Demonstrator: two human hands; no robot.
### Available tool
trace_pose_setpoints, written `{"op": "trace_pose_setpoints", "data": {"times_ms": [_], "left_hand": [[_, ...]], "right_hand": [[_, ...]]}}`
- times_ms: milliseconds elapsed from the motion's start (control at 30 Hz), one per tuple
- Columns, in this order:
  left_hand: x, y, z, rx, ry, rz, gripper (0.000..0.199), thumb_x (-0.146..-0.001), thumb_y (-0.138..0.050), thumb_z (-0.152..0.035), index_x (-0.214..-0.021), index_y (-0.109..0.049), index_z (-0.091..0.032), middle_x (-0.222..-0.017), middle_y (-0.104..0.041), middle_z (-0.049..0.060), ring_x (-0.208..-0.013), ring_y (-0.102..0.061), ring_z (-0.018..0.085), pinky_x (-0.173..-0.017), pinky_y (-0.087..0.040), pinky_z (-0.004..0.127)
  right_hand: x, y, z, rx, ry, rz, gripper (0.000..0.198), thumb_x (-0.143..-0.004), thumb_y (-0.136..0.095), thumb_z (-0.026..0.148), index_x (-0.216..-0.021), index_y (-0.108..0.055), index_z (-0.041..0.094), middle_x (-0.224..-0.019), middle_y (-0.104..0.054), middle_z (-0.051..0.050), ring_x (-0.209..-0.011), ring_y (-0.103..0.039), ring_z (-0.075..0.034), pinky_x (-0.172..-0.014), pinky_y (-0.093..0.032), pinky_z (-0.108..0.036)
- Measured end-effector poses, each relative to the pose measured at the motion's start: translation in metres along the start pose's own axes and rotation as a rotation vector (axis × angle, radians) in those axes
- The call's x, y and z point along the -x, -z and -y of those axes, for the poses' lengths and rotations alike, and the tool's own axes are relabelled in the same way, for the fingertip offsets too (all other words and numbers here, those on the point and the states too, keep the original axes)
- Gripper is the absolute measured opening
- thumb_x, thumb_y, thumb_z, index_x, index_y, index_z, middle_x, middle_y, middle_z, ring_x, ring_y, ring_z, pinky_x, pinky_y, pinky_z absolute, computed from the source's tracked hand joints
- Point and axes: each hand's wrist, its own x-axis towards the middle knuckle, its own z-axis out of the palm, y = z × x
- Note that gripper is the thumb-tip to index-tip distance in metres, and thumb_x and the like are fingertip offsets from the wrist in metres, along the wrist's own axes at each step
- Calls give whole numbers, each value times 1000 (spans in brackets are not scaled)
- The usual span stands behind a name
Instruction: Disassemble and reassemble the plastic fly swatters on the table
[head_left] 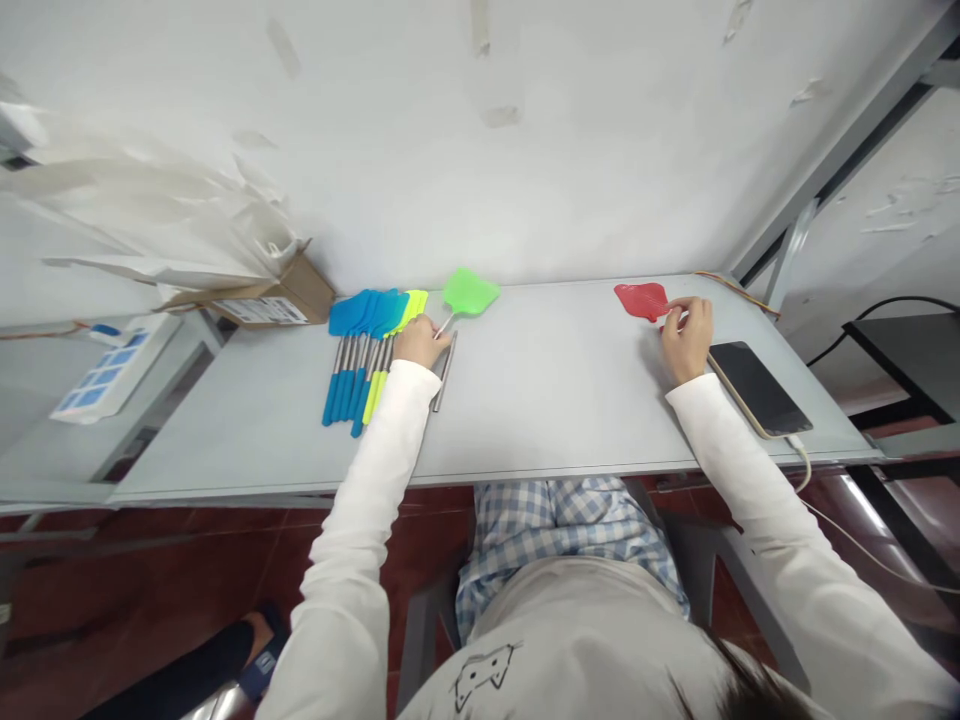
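My left hand (421,343) is closed on the thin metal rod of a green leaf-shaped fly swatter (470,292), whose head points away toward the wall. Just right of that wrist, a loose metal tube (445,375) lies on the table. Several blue fly swatters (364,312) lie side by side left of this hand, with yellow ones (376,392) partly hidden beneath my forearm. At the far right, my right hand (687,338) pinches the narrow end of a red fly swatter (641,299); any rod on it is hidden by the fingers.
A phone (761,388) with a white charging cable (804,462) lies right of my right hand. An open cardboard box (289,297) stands at the back left. Beyond the left end is a white-and-blue box (112,370). The grey table (540,400) meets the wall behind.
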Motion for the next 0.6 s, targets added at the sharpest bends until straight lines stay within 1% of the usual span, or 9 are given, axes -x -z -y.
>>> {"op": "trace_pose_setpoints", "data": {"times_ms": [100, 167, 233, 300, 333, 400, 433, 500, 600], "left_hand": [[16, 16, -14, 108, -50, -153, 13, -81, -57, -18, -94, -54, -19, -102, -64, 10, -103, -62, 24, -93, -48, 35], [31, 24, -28, 228, -169, -235, 14, -82, -56, -15, -93, -52, -20, -98, -62, 7, -99, -62, 21, -93, -48, 34], [47, 25, -46, 385, -296, -221, 16, -82, -57, -16, -96, -51, -20, -97, -61, 5, -90, -62, 17, -87, -49, 32], [61, 17, -68, 540, -387, -91, 18, -81, -59, -16, -96, -51, -20, -98, -62, 3, -78, -61, 13, -79, -50, 29], [66, 9, -80, 626, -414, -9, 18, -80, -60, -17, -95, -51, -20, -99, -63, 3, -73, -60, 11, -75, -50, 27], [72, -9, -101, 841, -416, 208, 21, -80, -60, -17, -97, -49, -21, -98, -64, 2, -63, -58, 8, -65, -48, 24], [74, -18, -110, 963, -384, 311, 23, -80, -58, -18, -99, -46, -22, -94, -64, 0, -58, -57, 7, -59, -46, 23], [74, -34, -127, 1107, -312, 485, 28, -81, -55, -16, -105, -42, -23, -83, -63, -3, -47, -53, 6, -51, -43, 21], [73, -49, -145, 1152, -272, 631, 35, -81, -54, -11, -111, -40, -22, -75, -62, -6, -40, -52, 6, -44, -40, 21]], "right_hand": [[1, 4, 8, -75, -32, -22, 20, -92, -34, 23, -90, -54, 20, -93, -60, -10, -80, -53, -21, -76, -47, -38], [8, 5, 22, -144, -38, 85, 23, -94, -34, 27, -93, -55, 20, -95, -61, -10, -79, -54, -19, -77, -48, -37], [18, 3, 45, -248, -16, 276, 25, -95, -38, 34, -96, -58, 20, -98, -62, -10, -78, -55, -18, -78, -48, -35], [27, -3, 71, -428, -10, 497, 30, -92, -47, 46, -103, -60, 21, -107, -62, -10, -85, -57, -18, -79, -48, -34], [29, -8, 84, -550, -51, 593, 35, -90, -51, 52, -107, -59, 22, -111, -62, -9, -89, -58, -19, -80, -49, -34], [31, -20, 106, -802, -225, 670, 44, -84, -54, 63, -104, -59, 24, -109, -63, -8, -87, -59, -18, -79, -50, -34], [29, -27, 113, -937, -301, 690, 46, -84, -53, 65, -106, -58, 24, -112, -63, -7, -89, -60, -18, -80, -51, -34], [21, -39, 122, -1101, -445, 651, 48, -80, -55, 67, -103, -56, 25, -109, -64, -6, -87, -61, -18, -77, -52, -33], [9, -52, 122, -1194, -604, 573, 49, -80, -51, 70, -98, -55, 24, -101, -65, -5, -81, -61, -18, -71, -53, -32]]}}
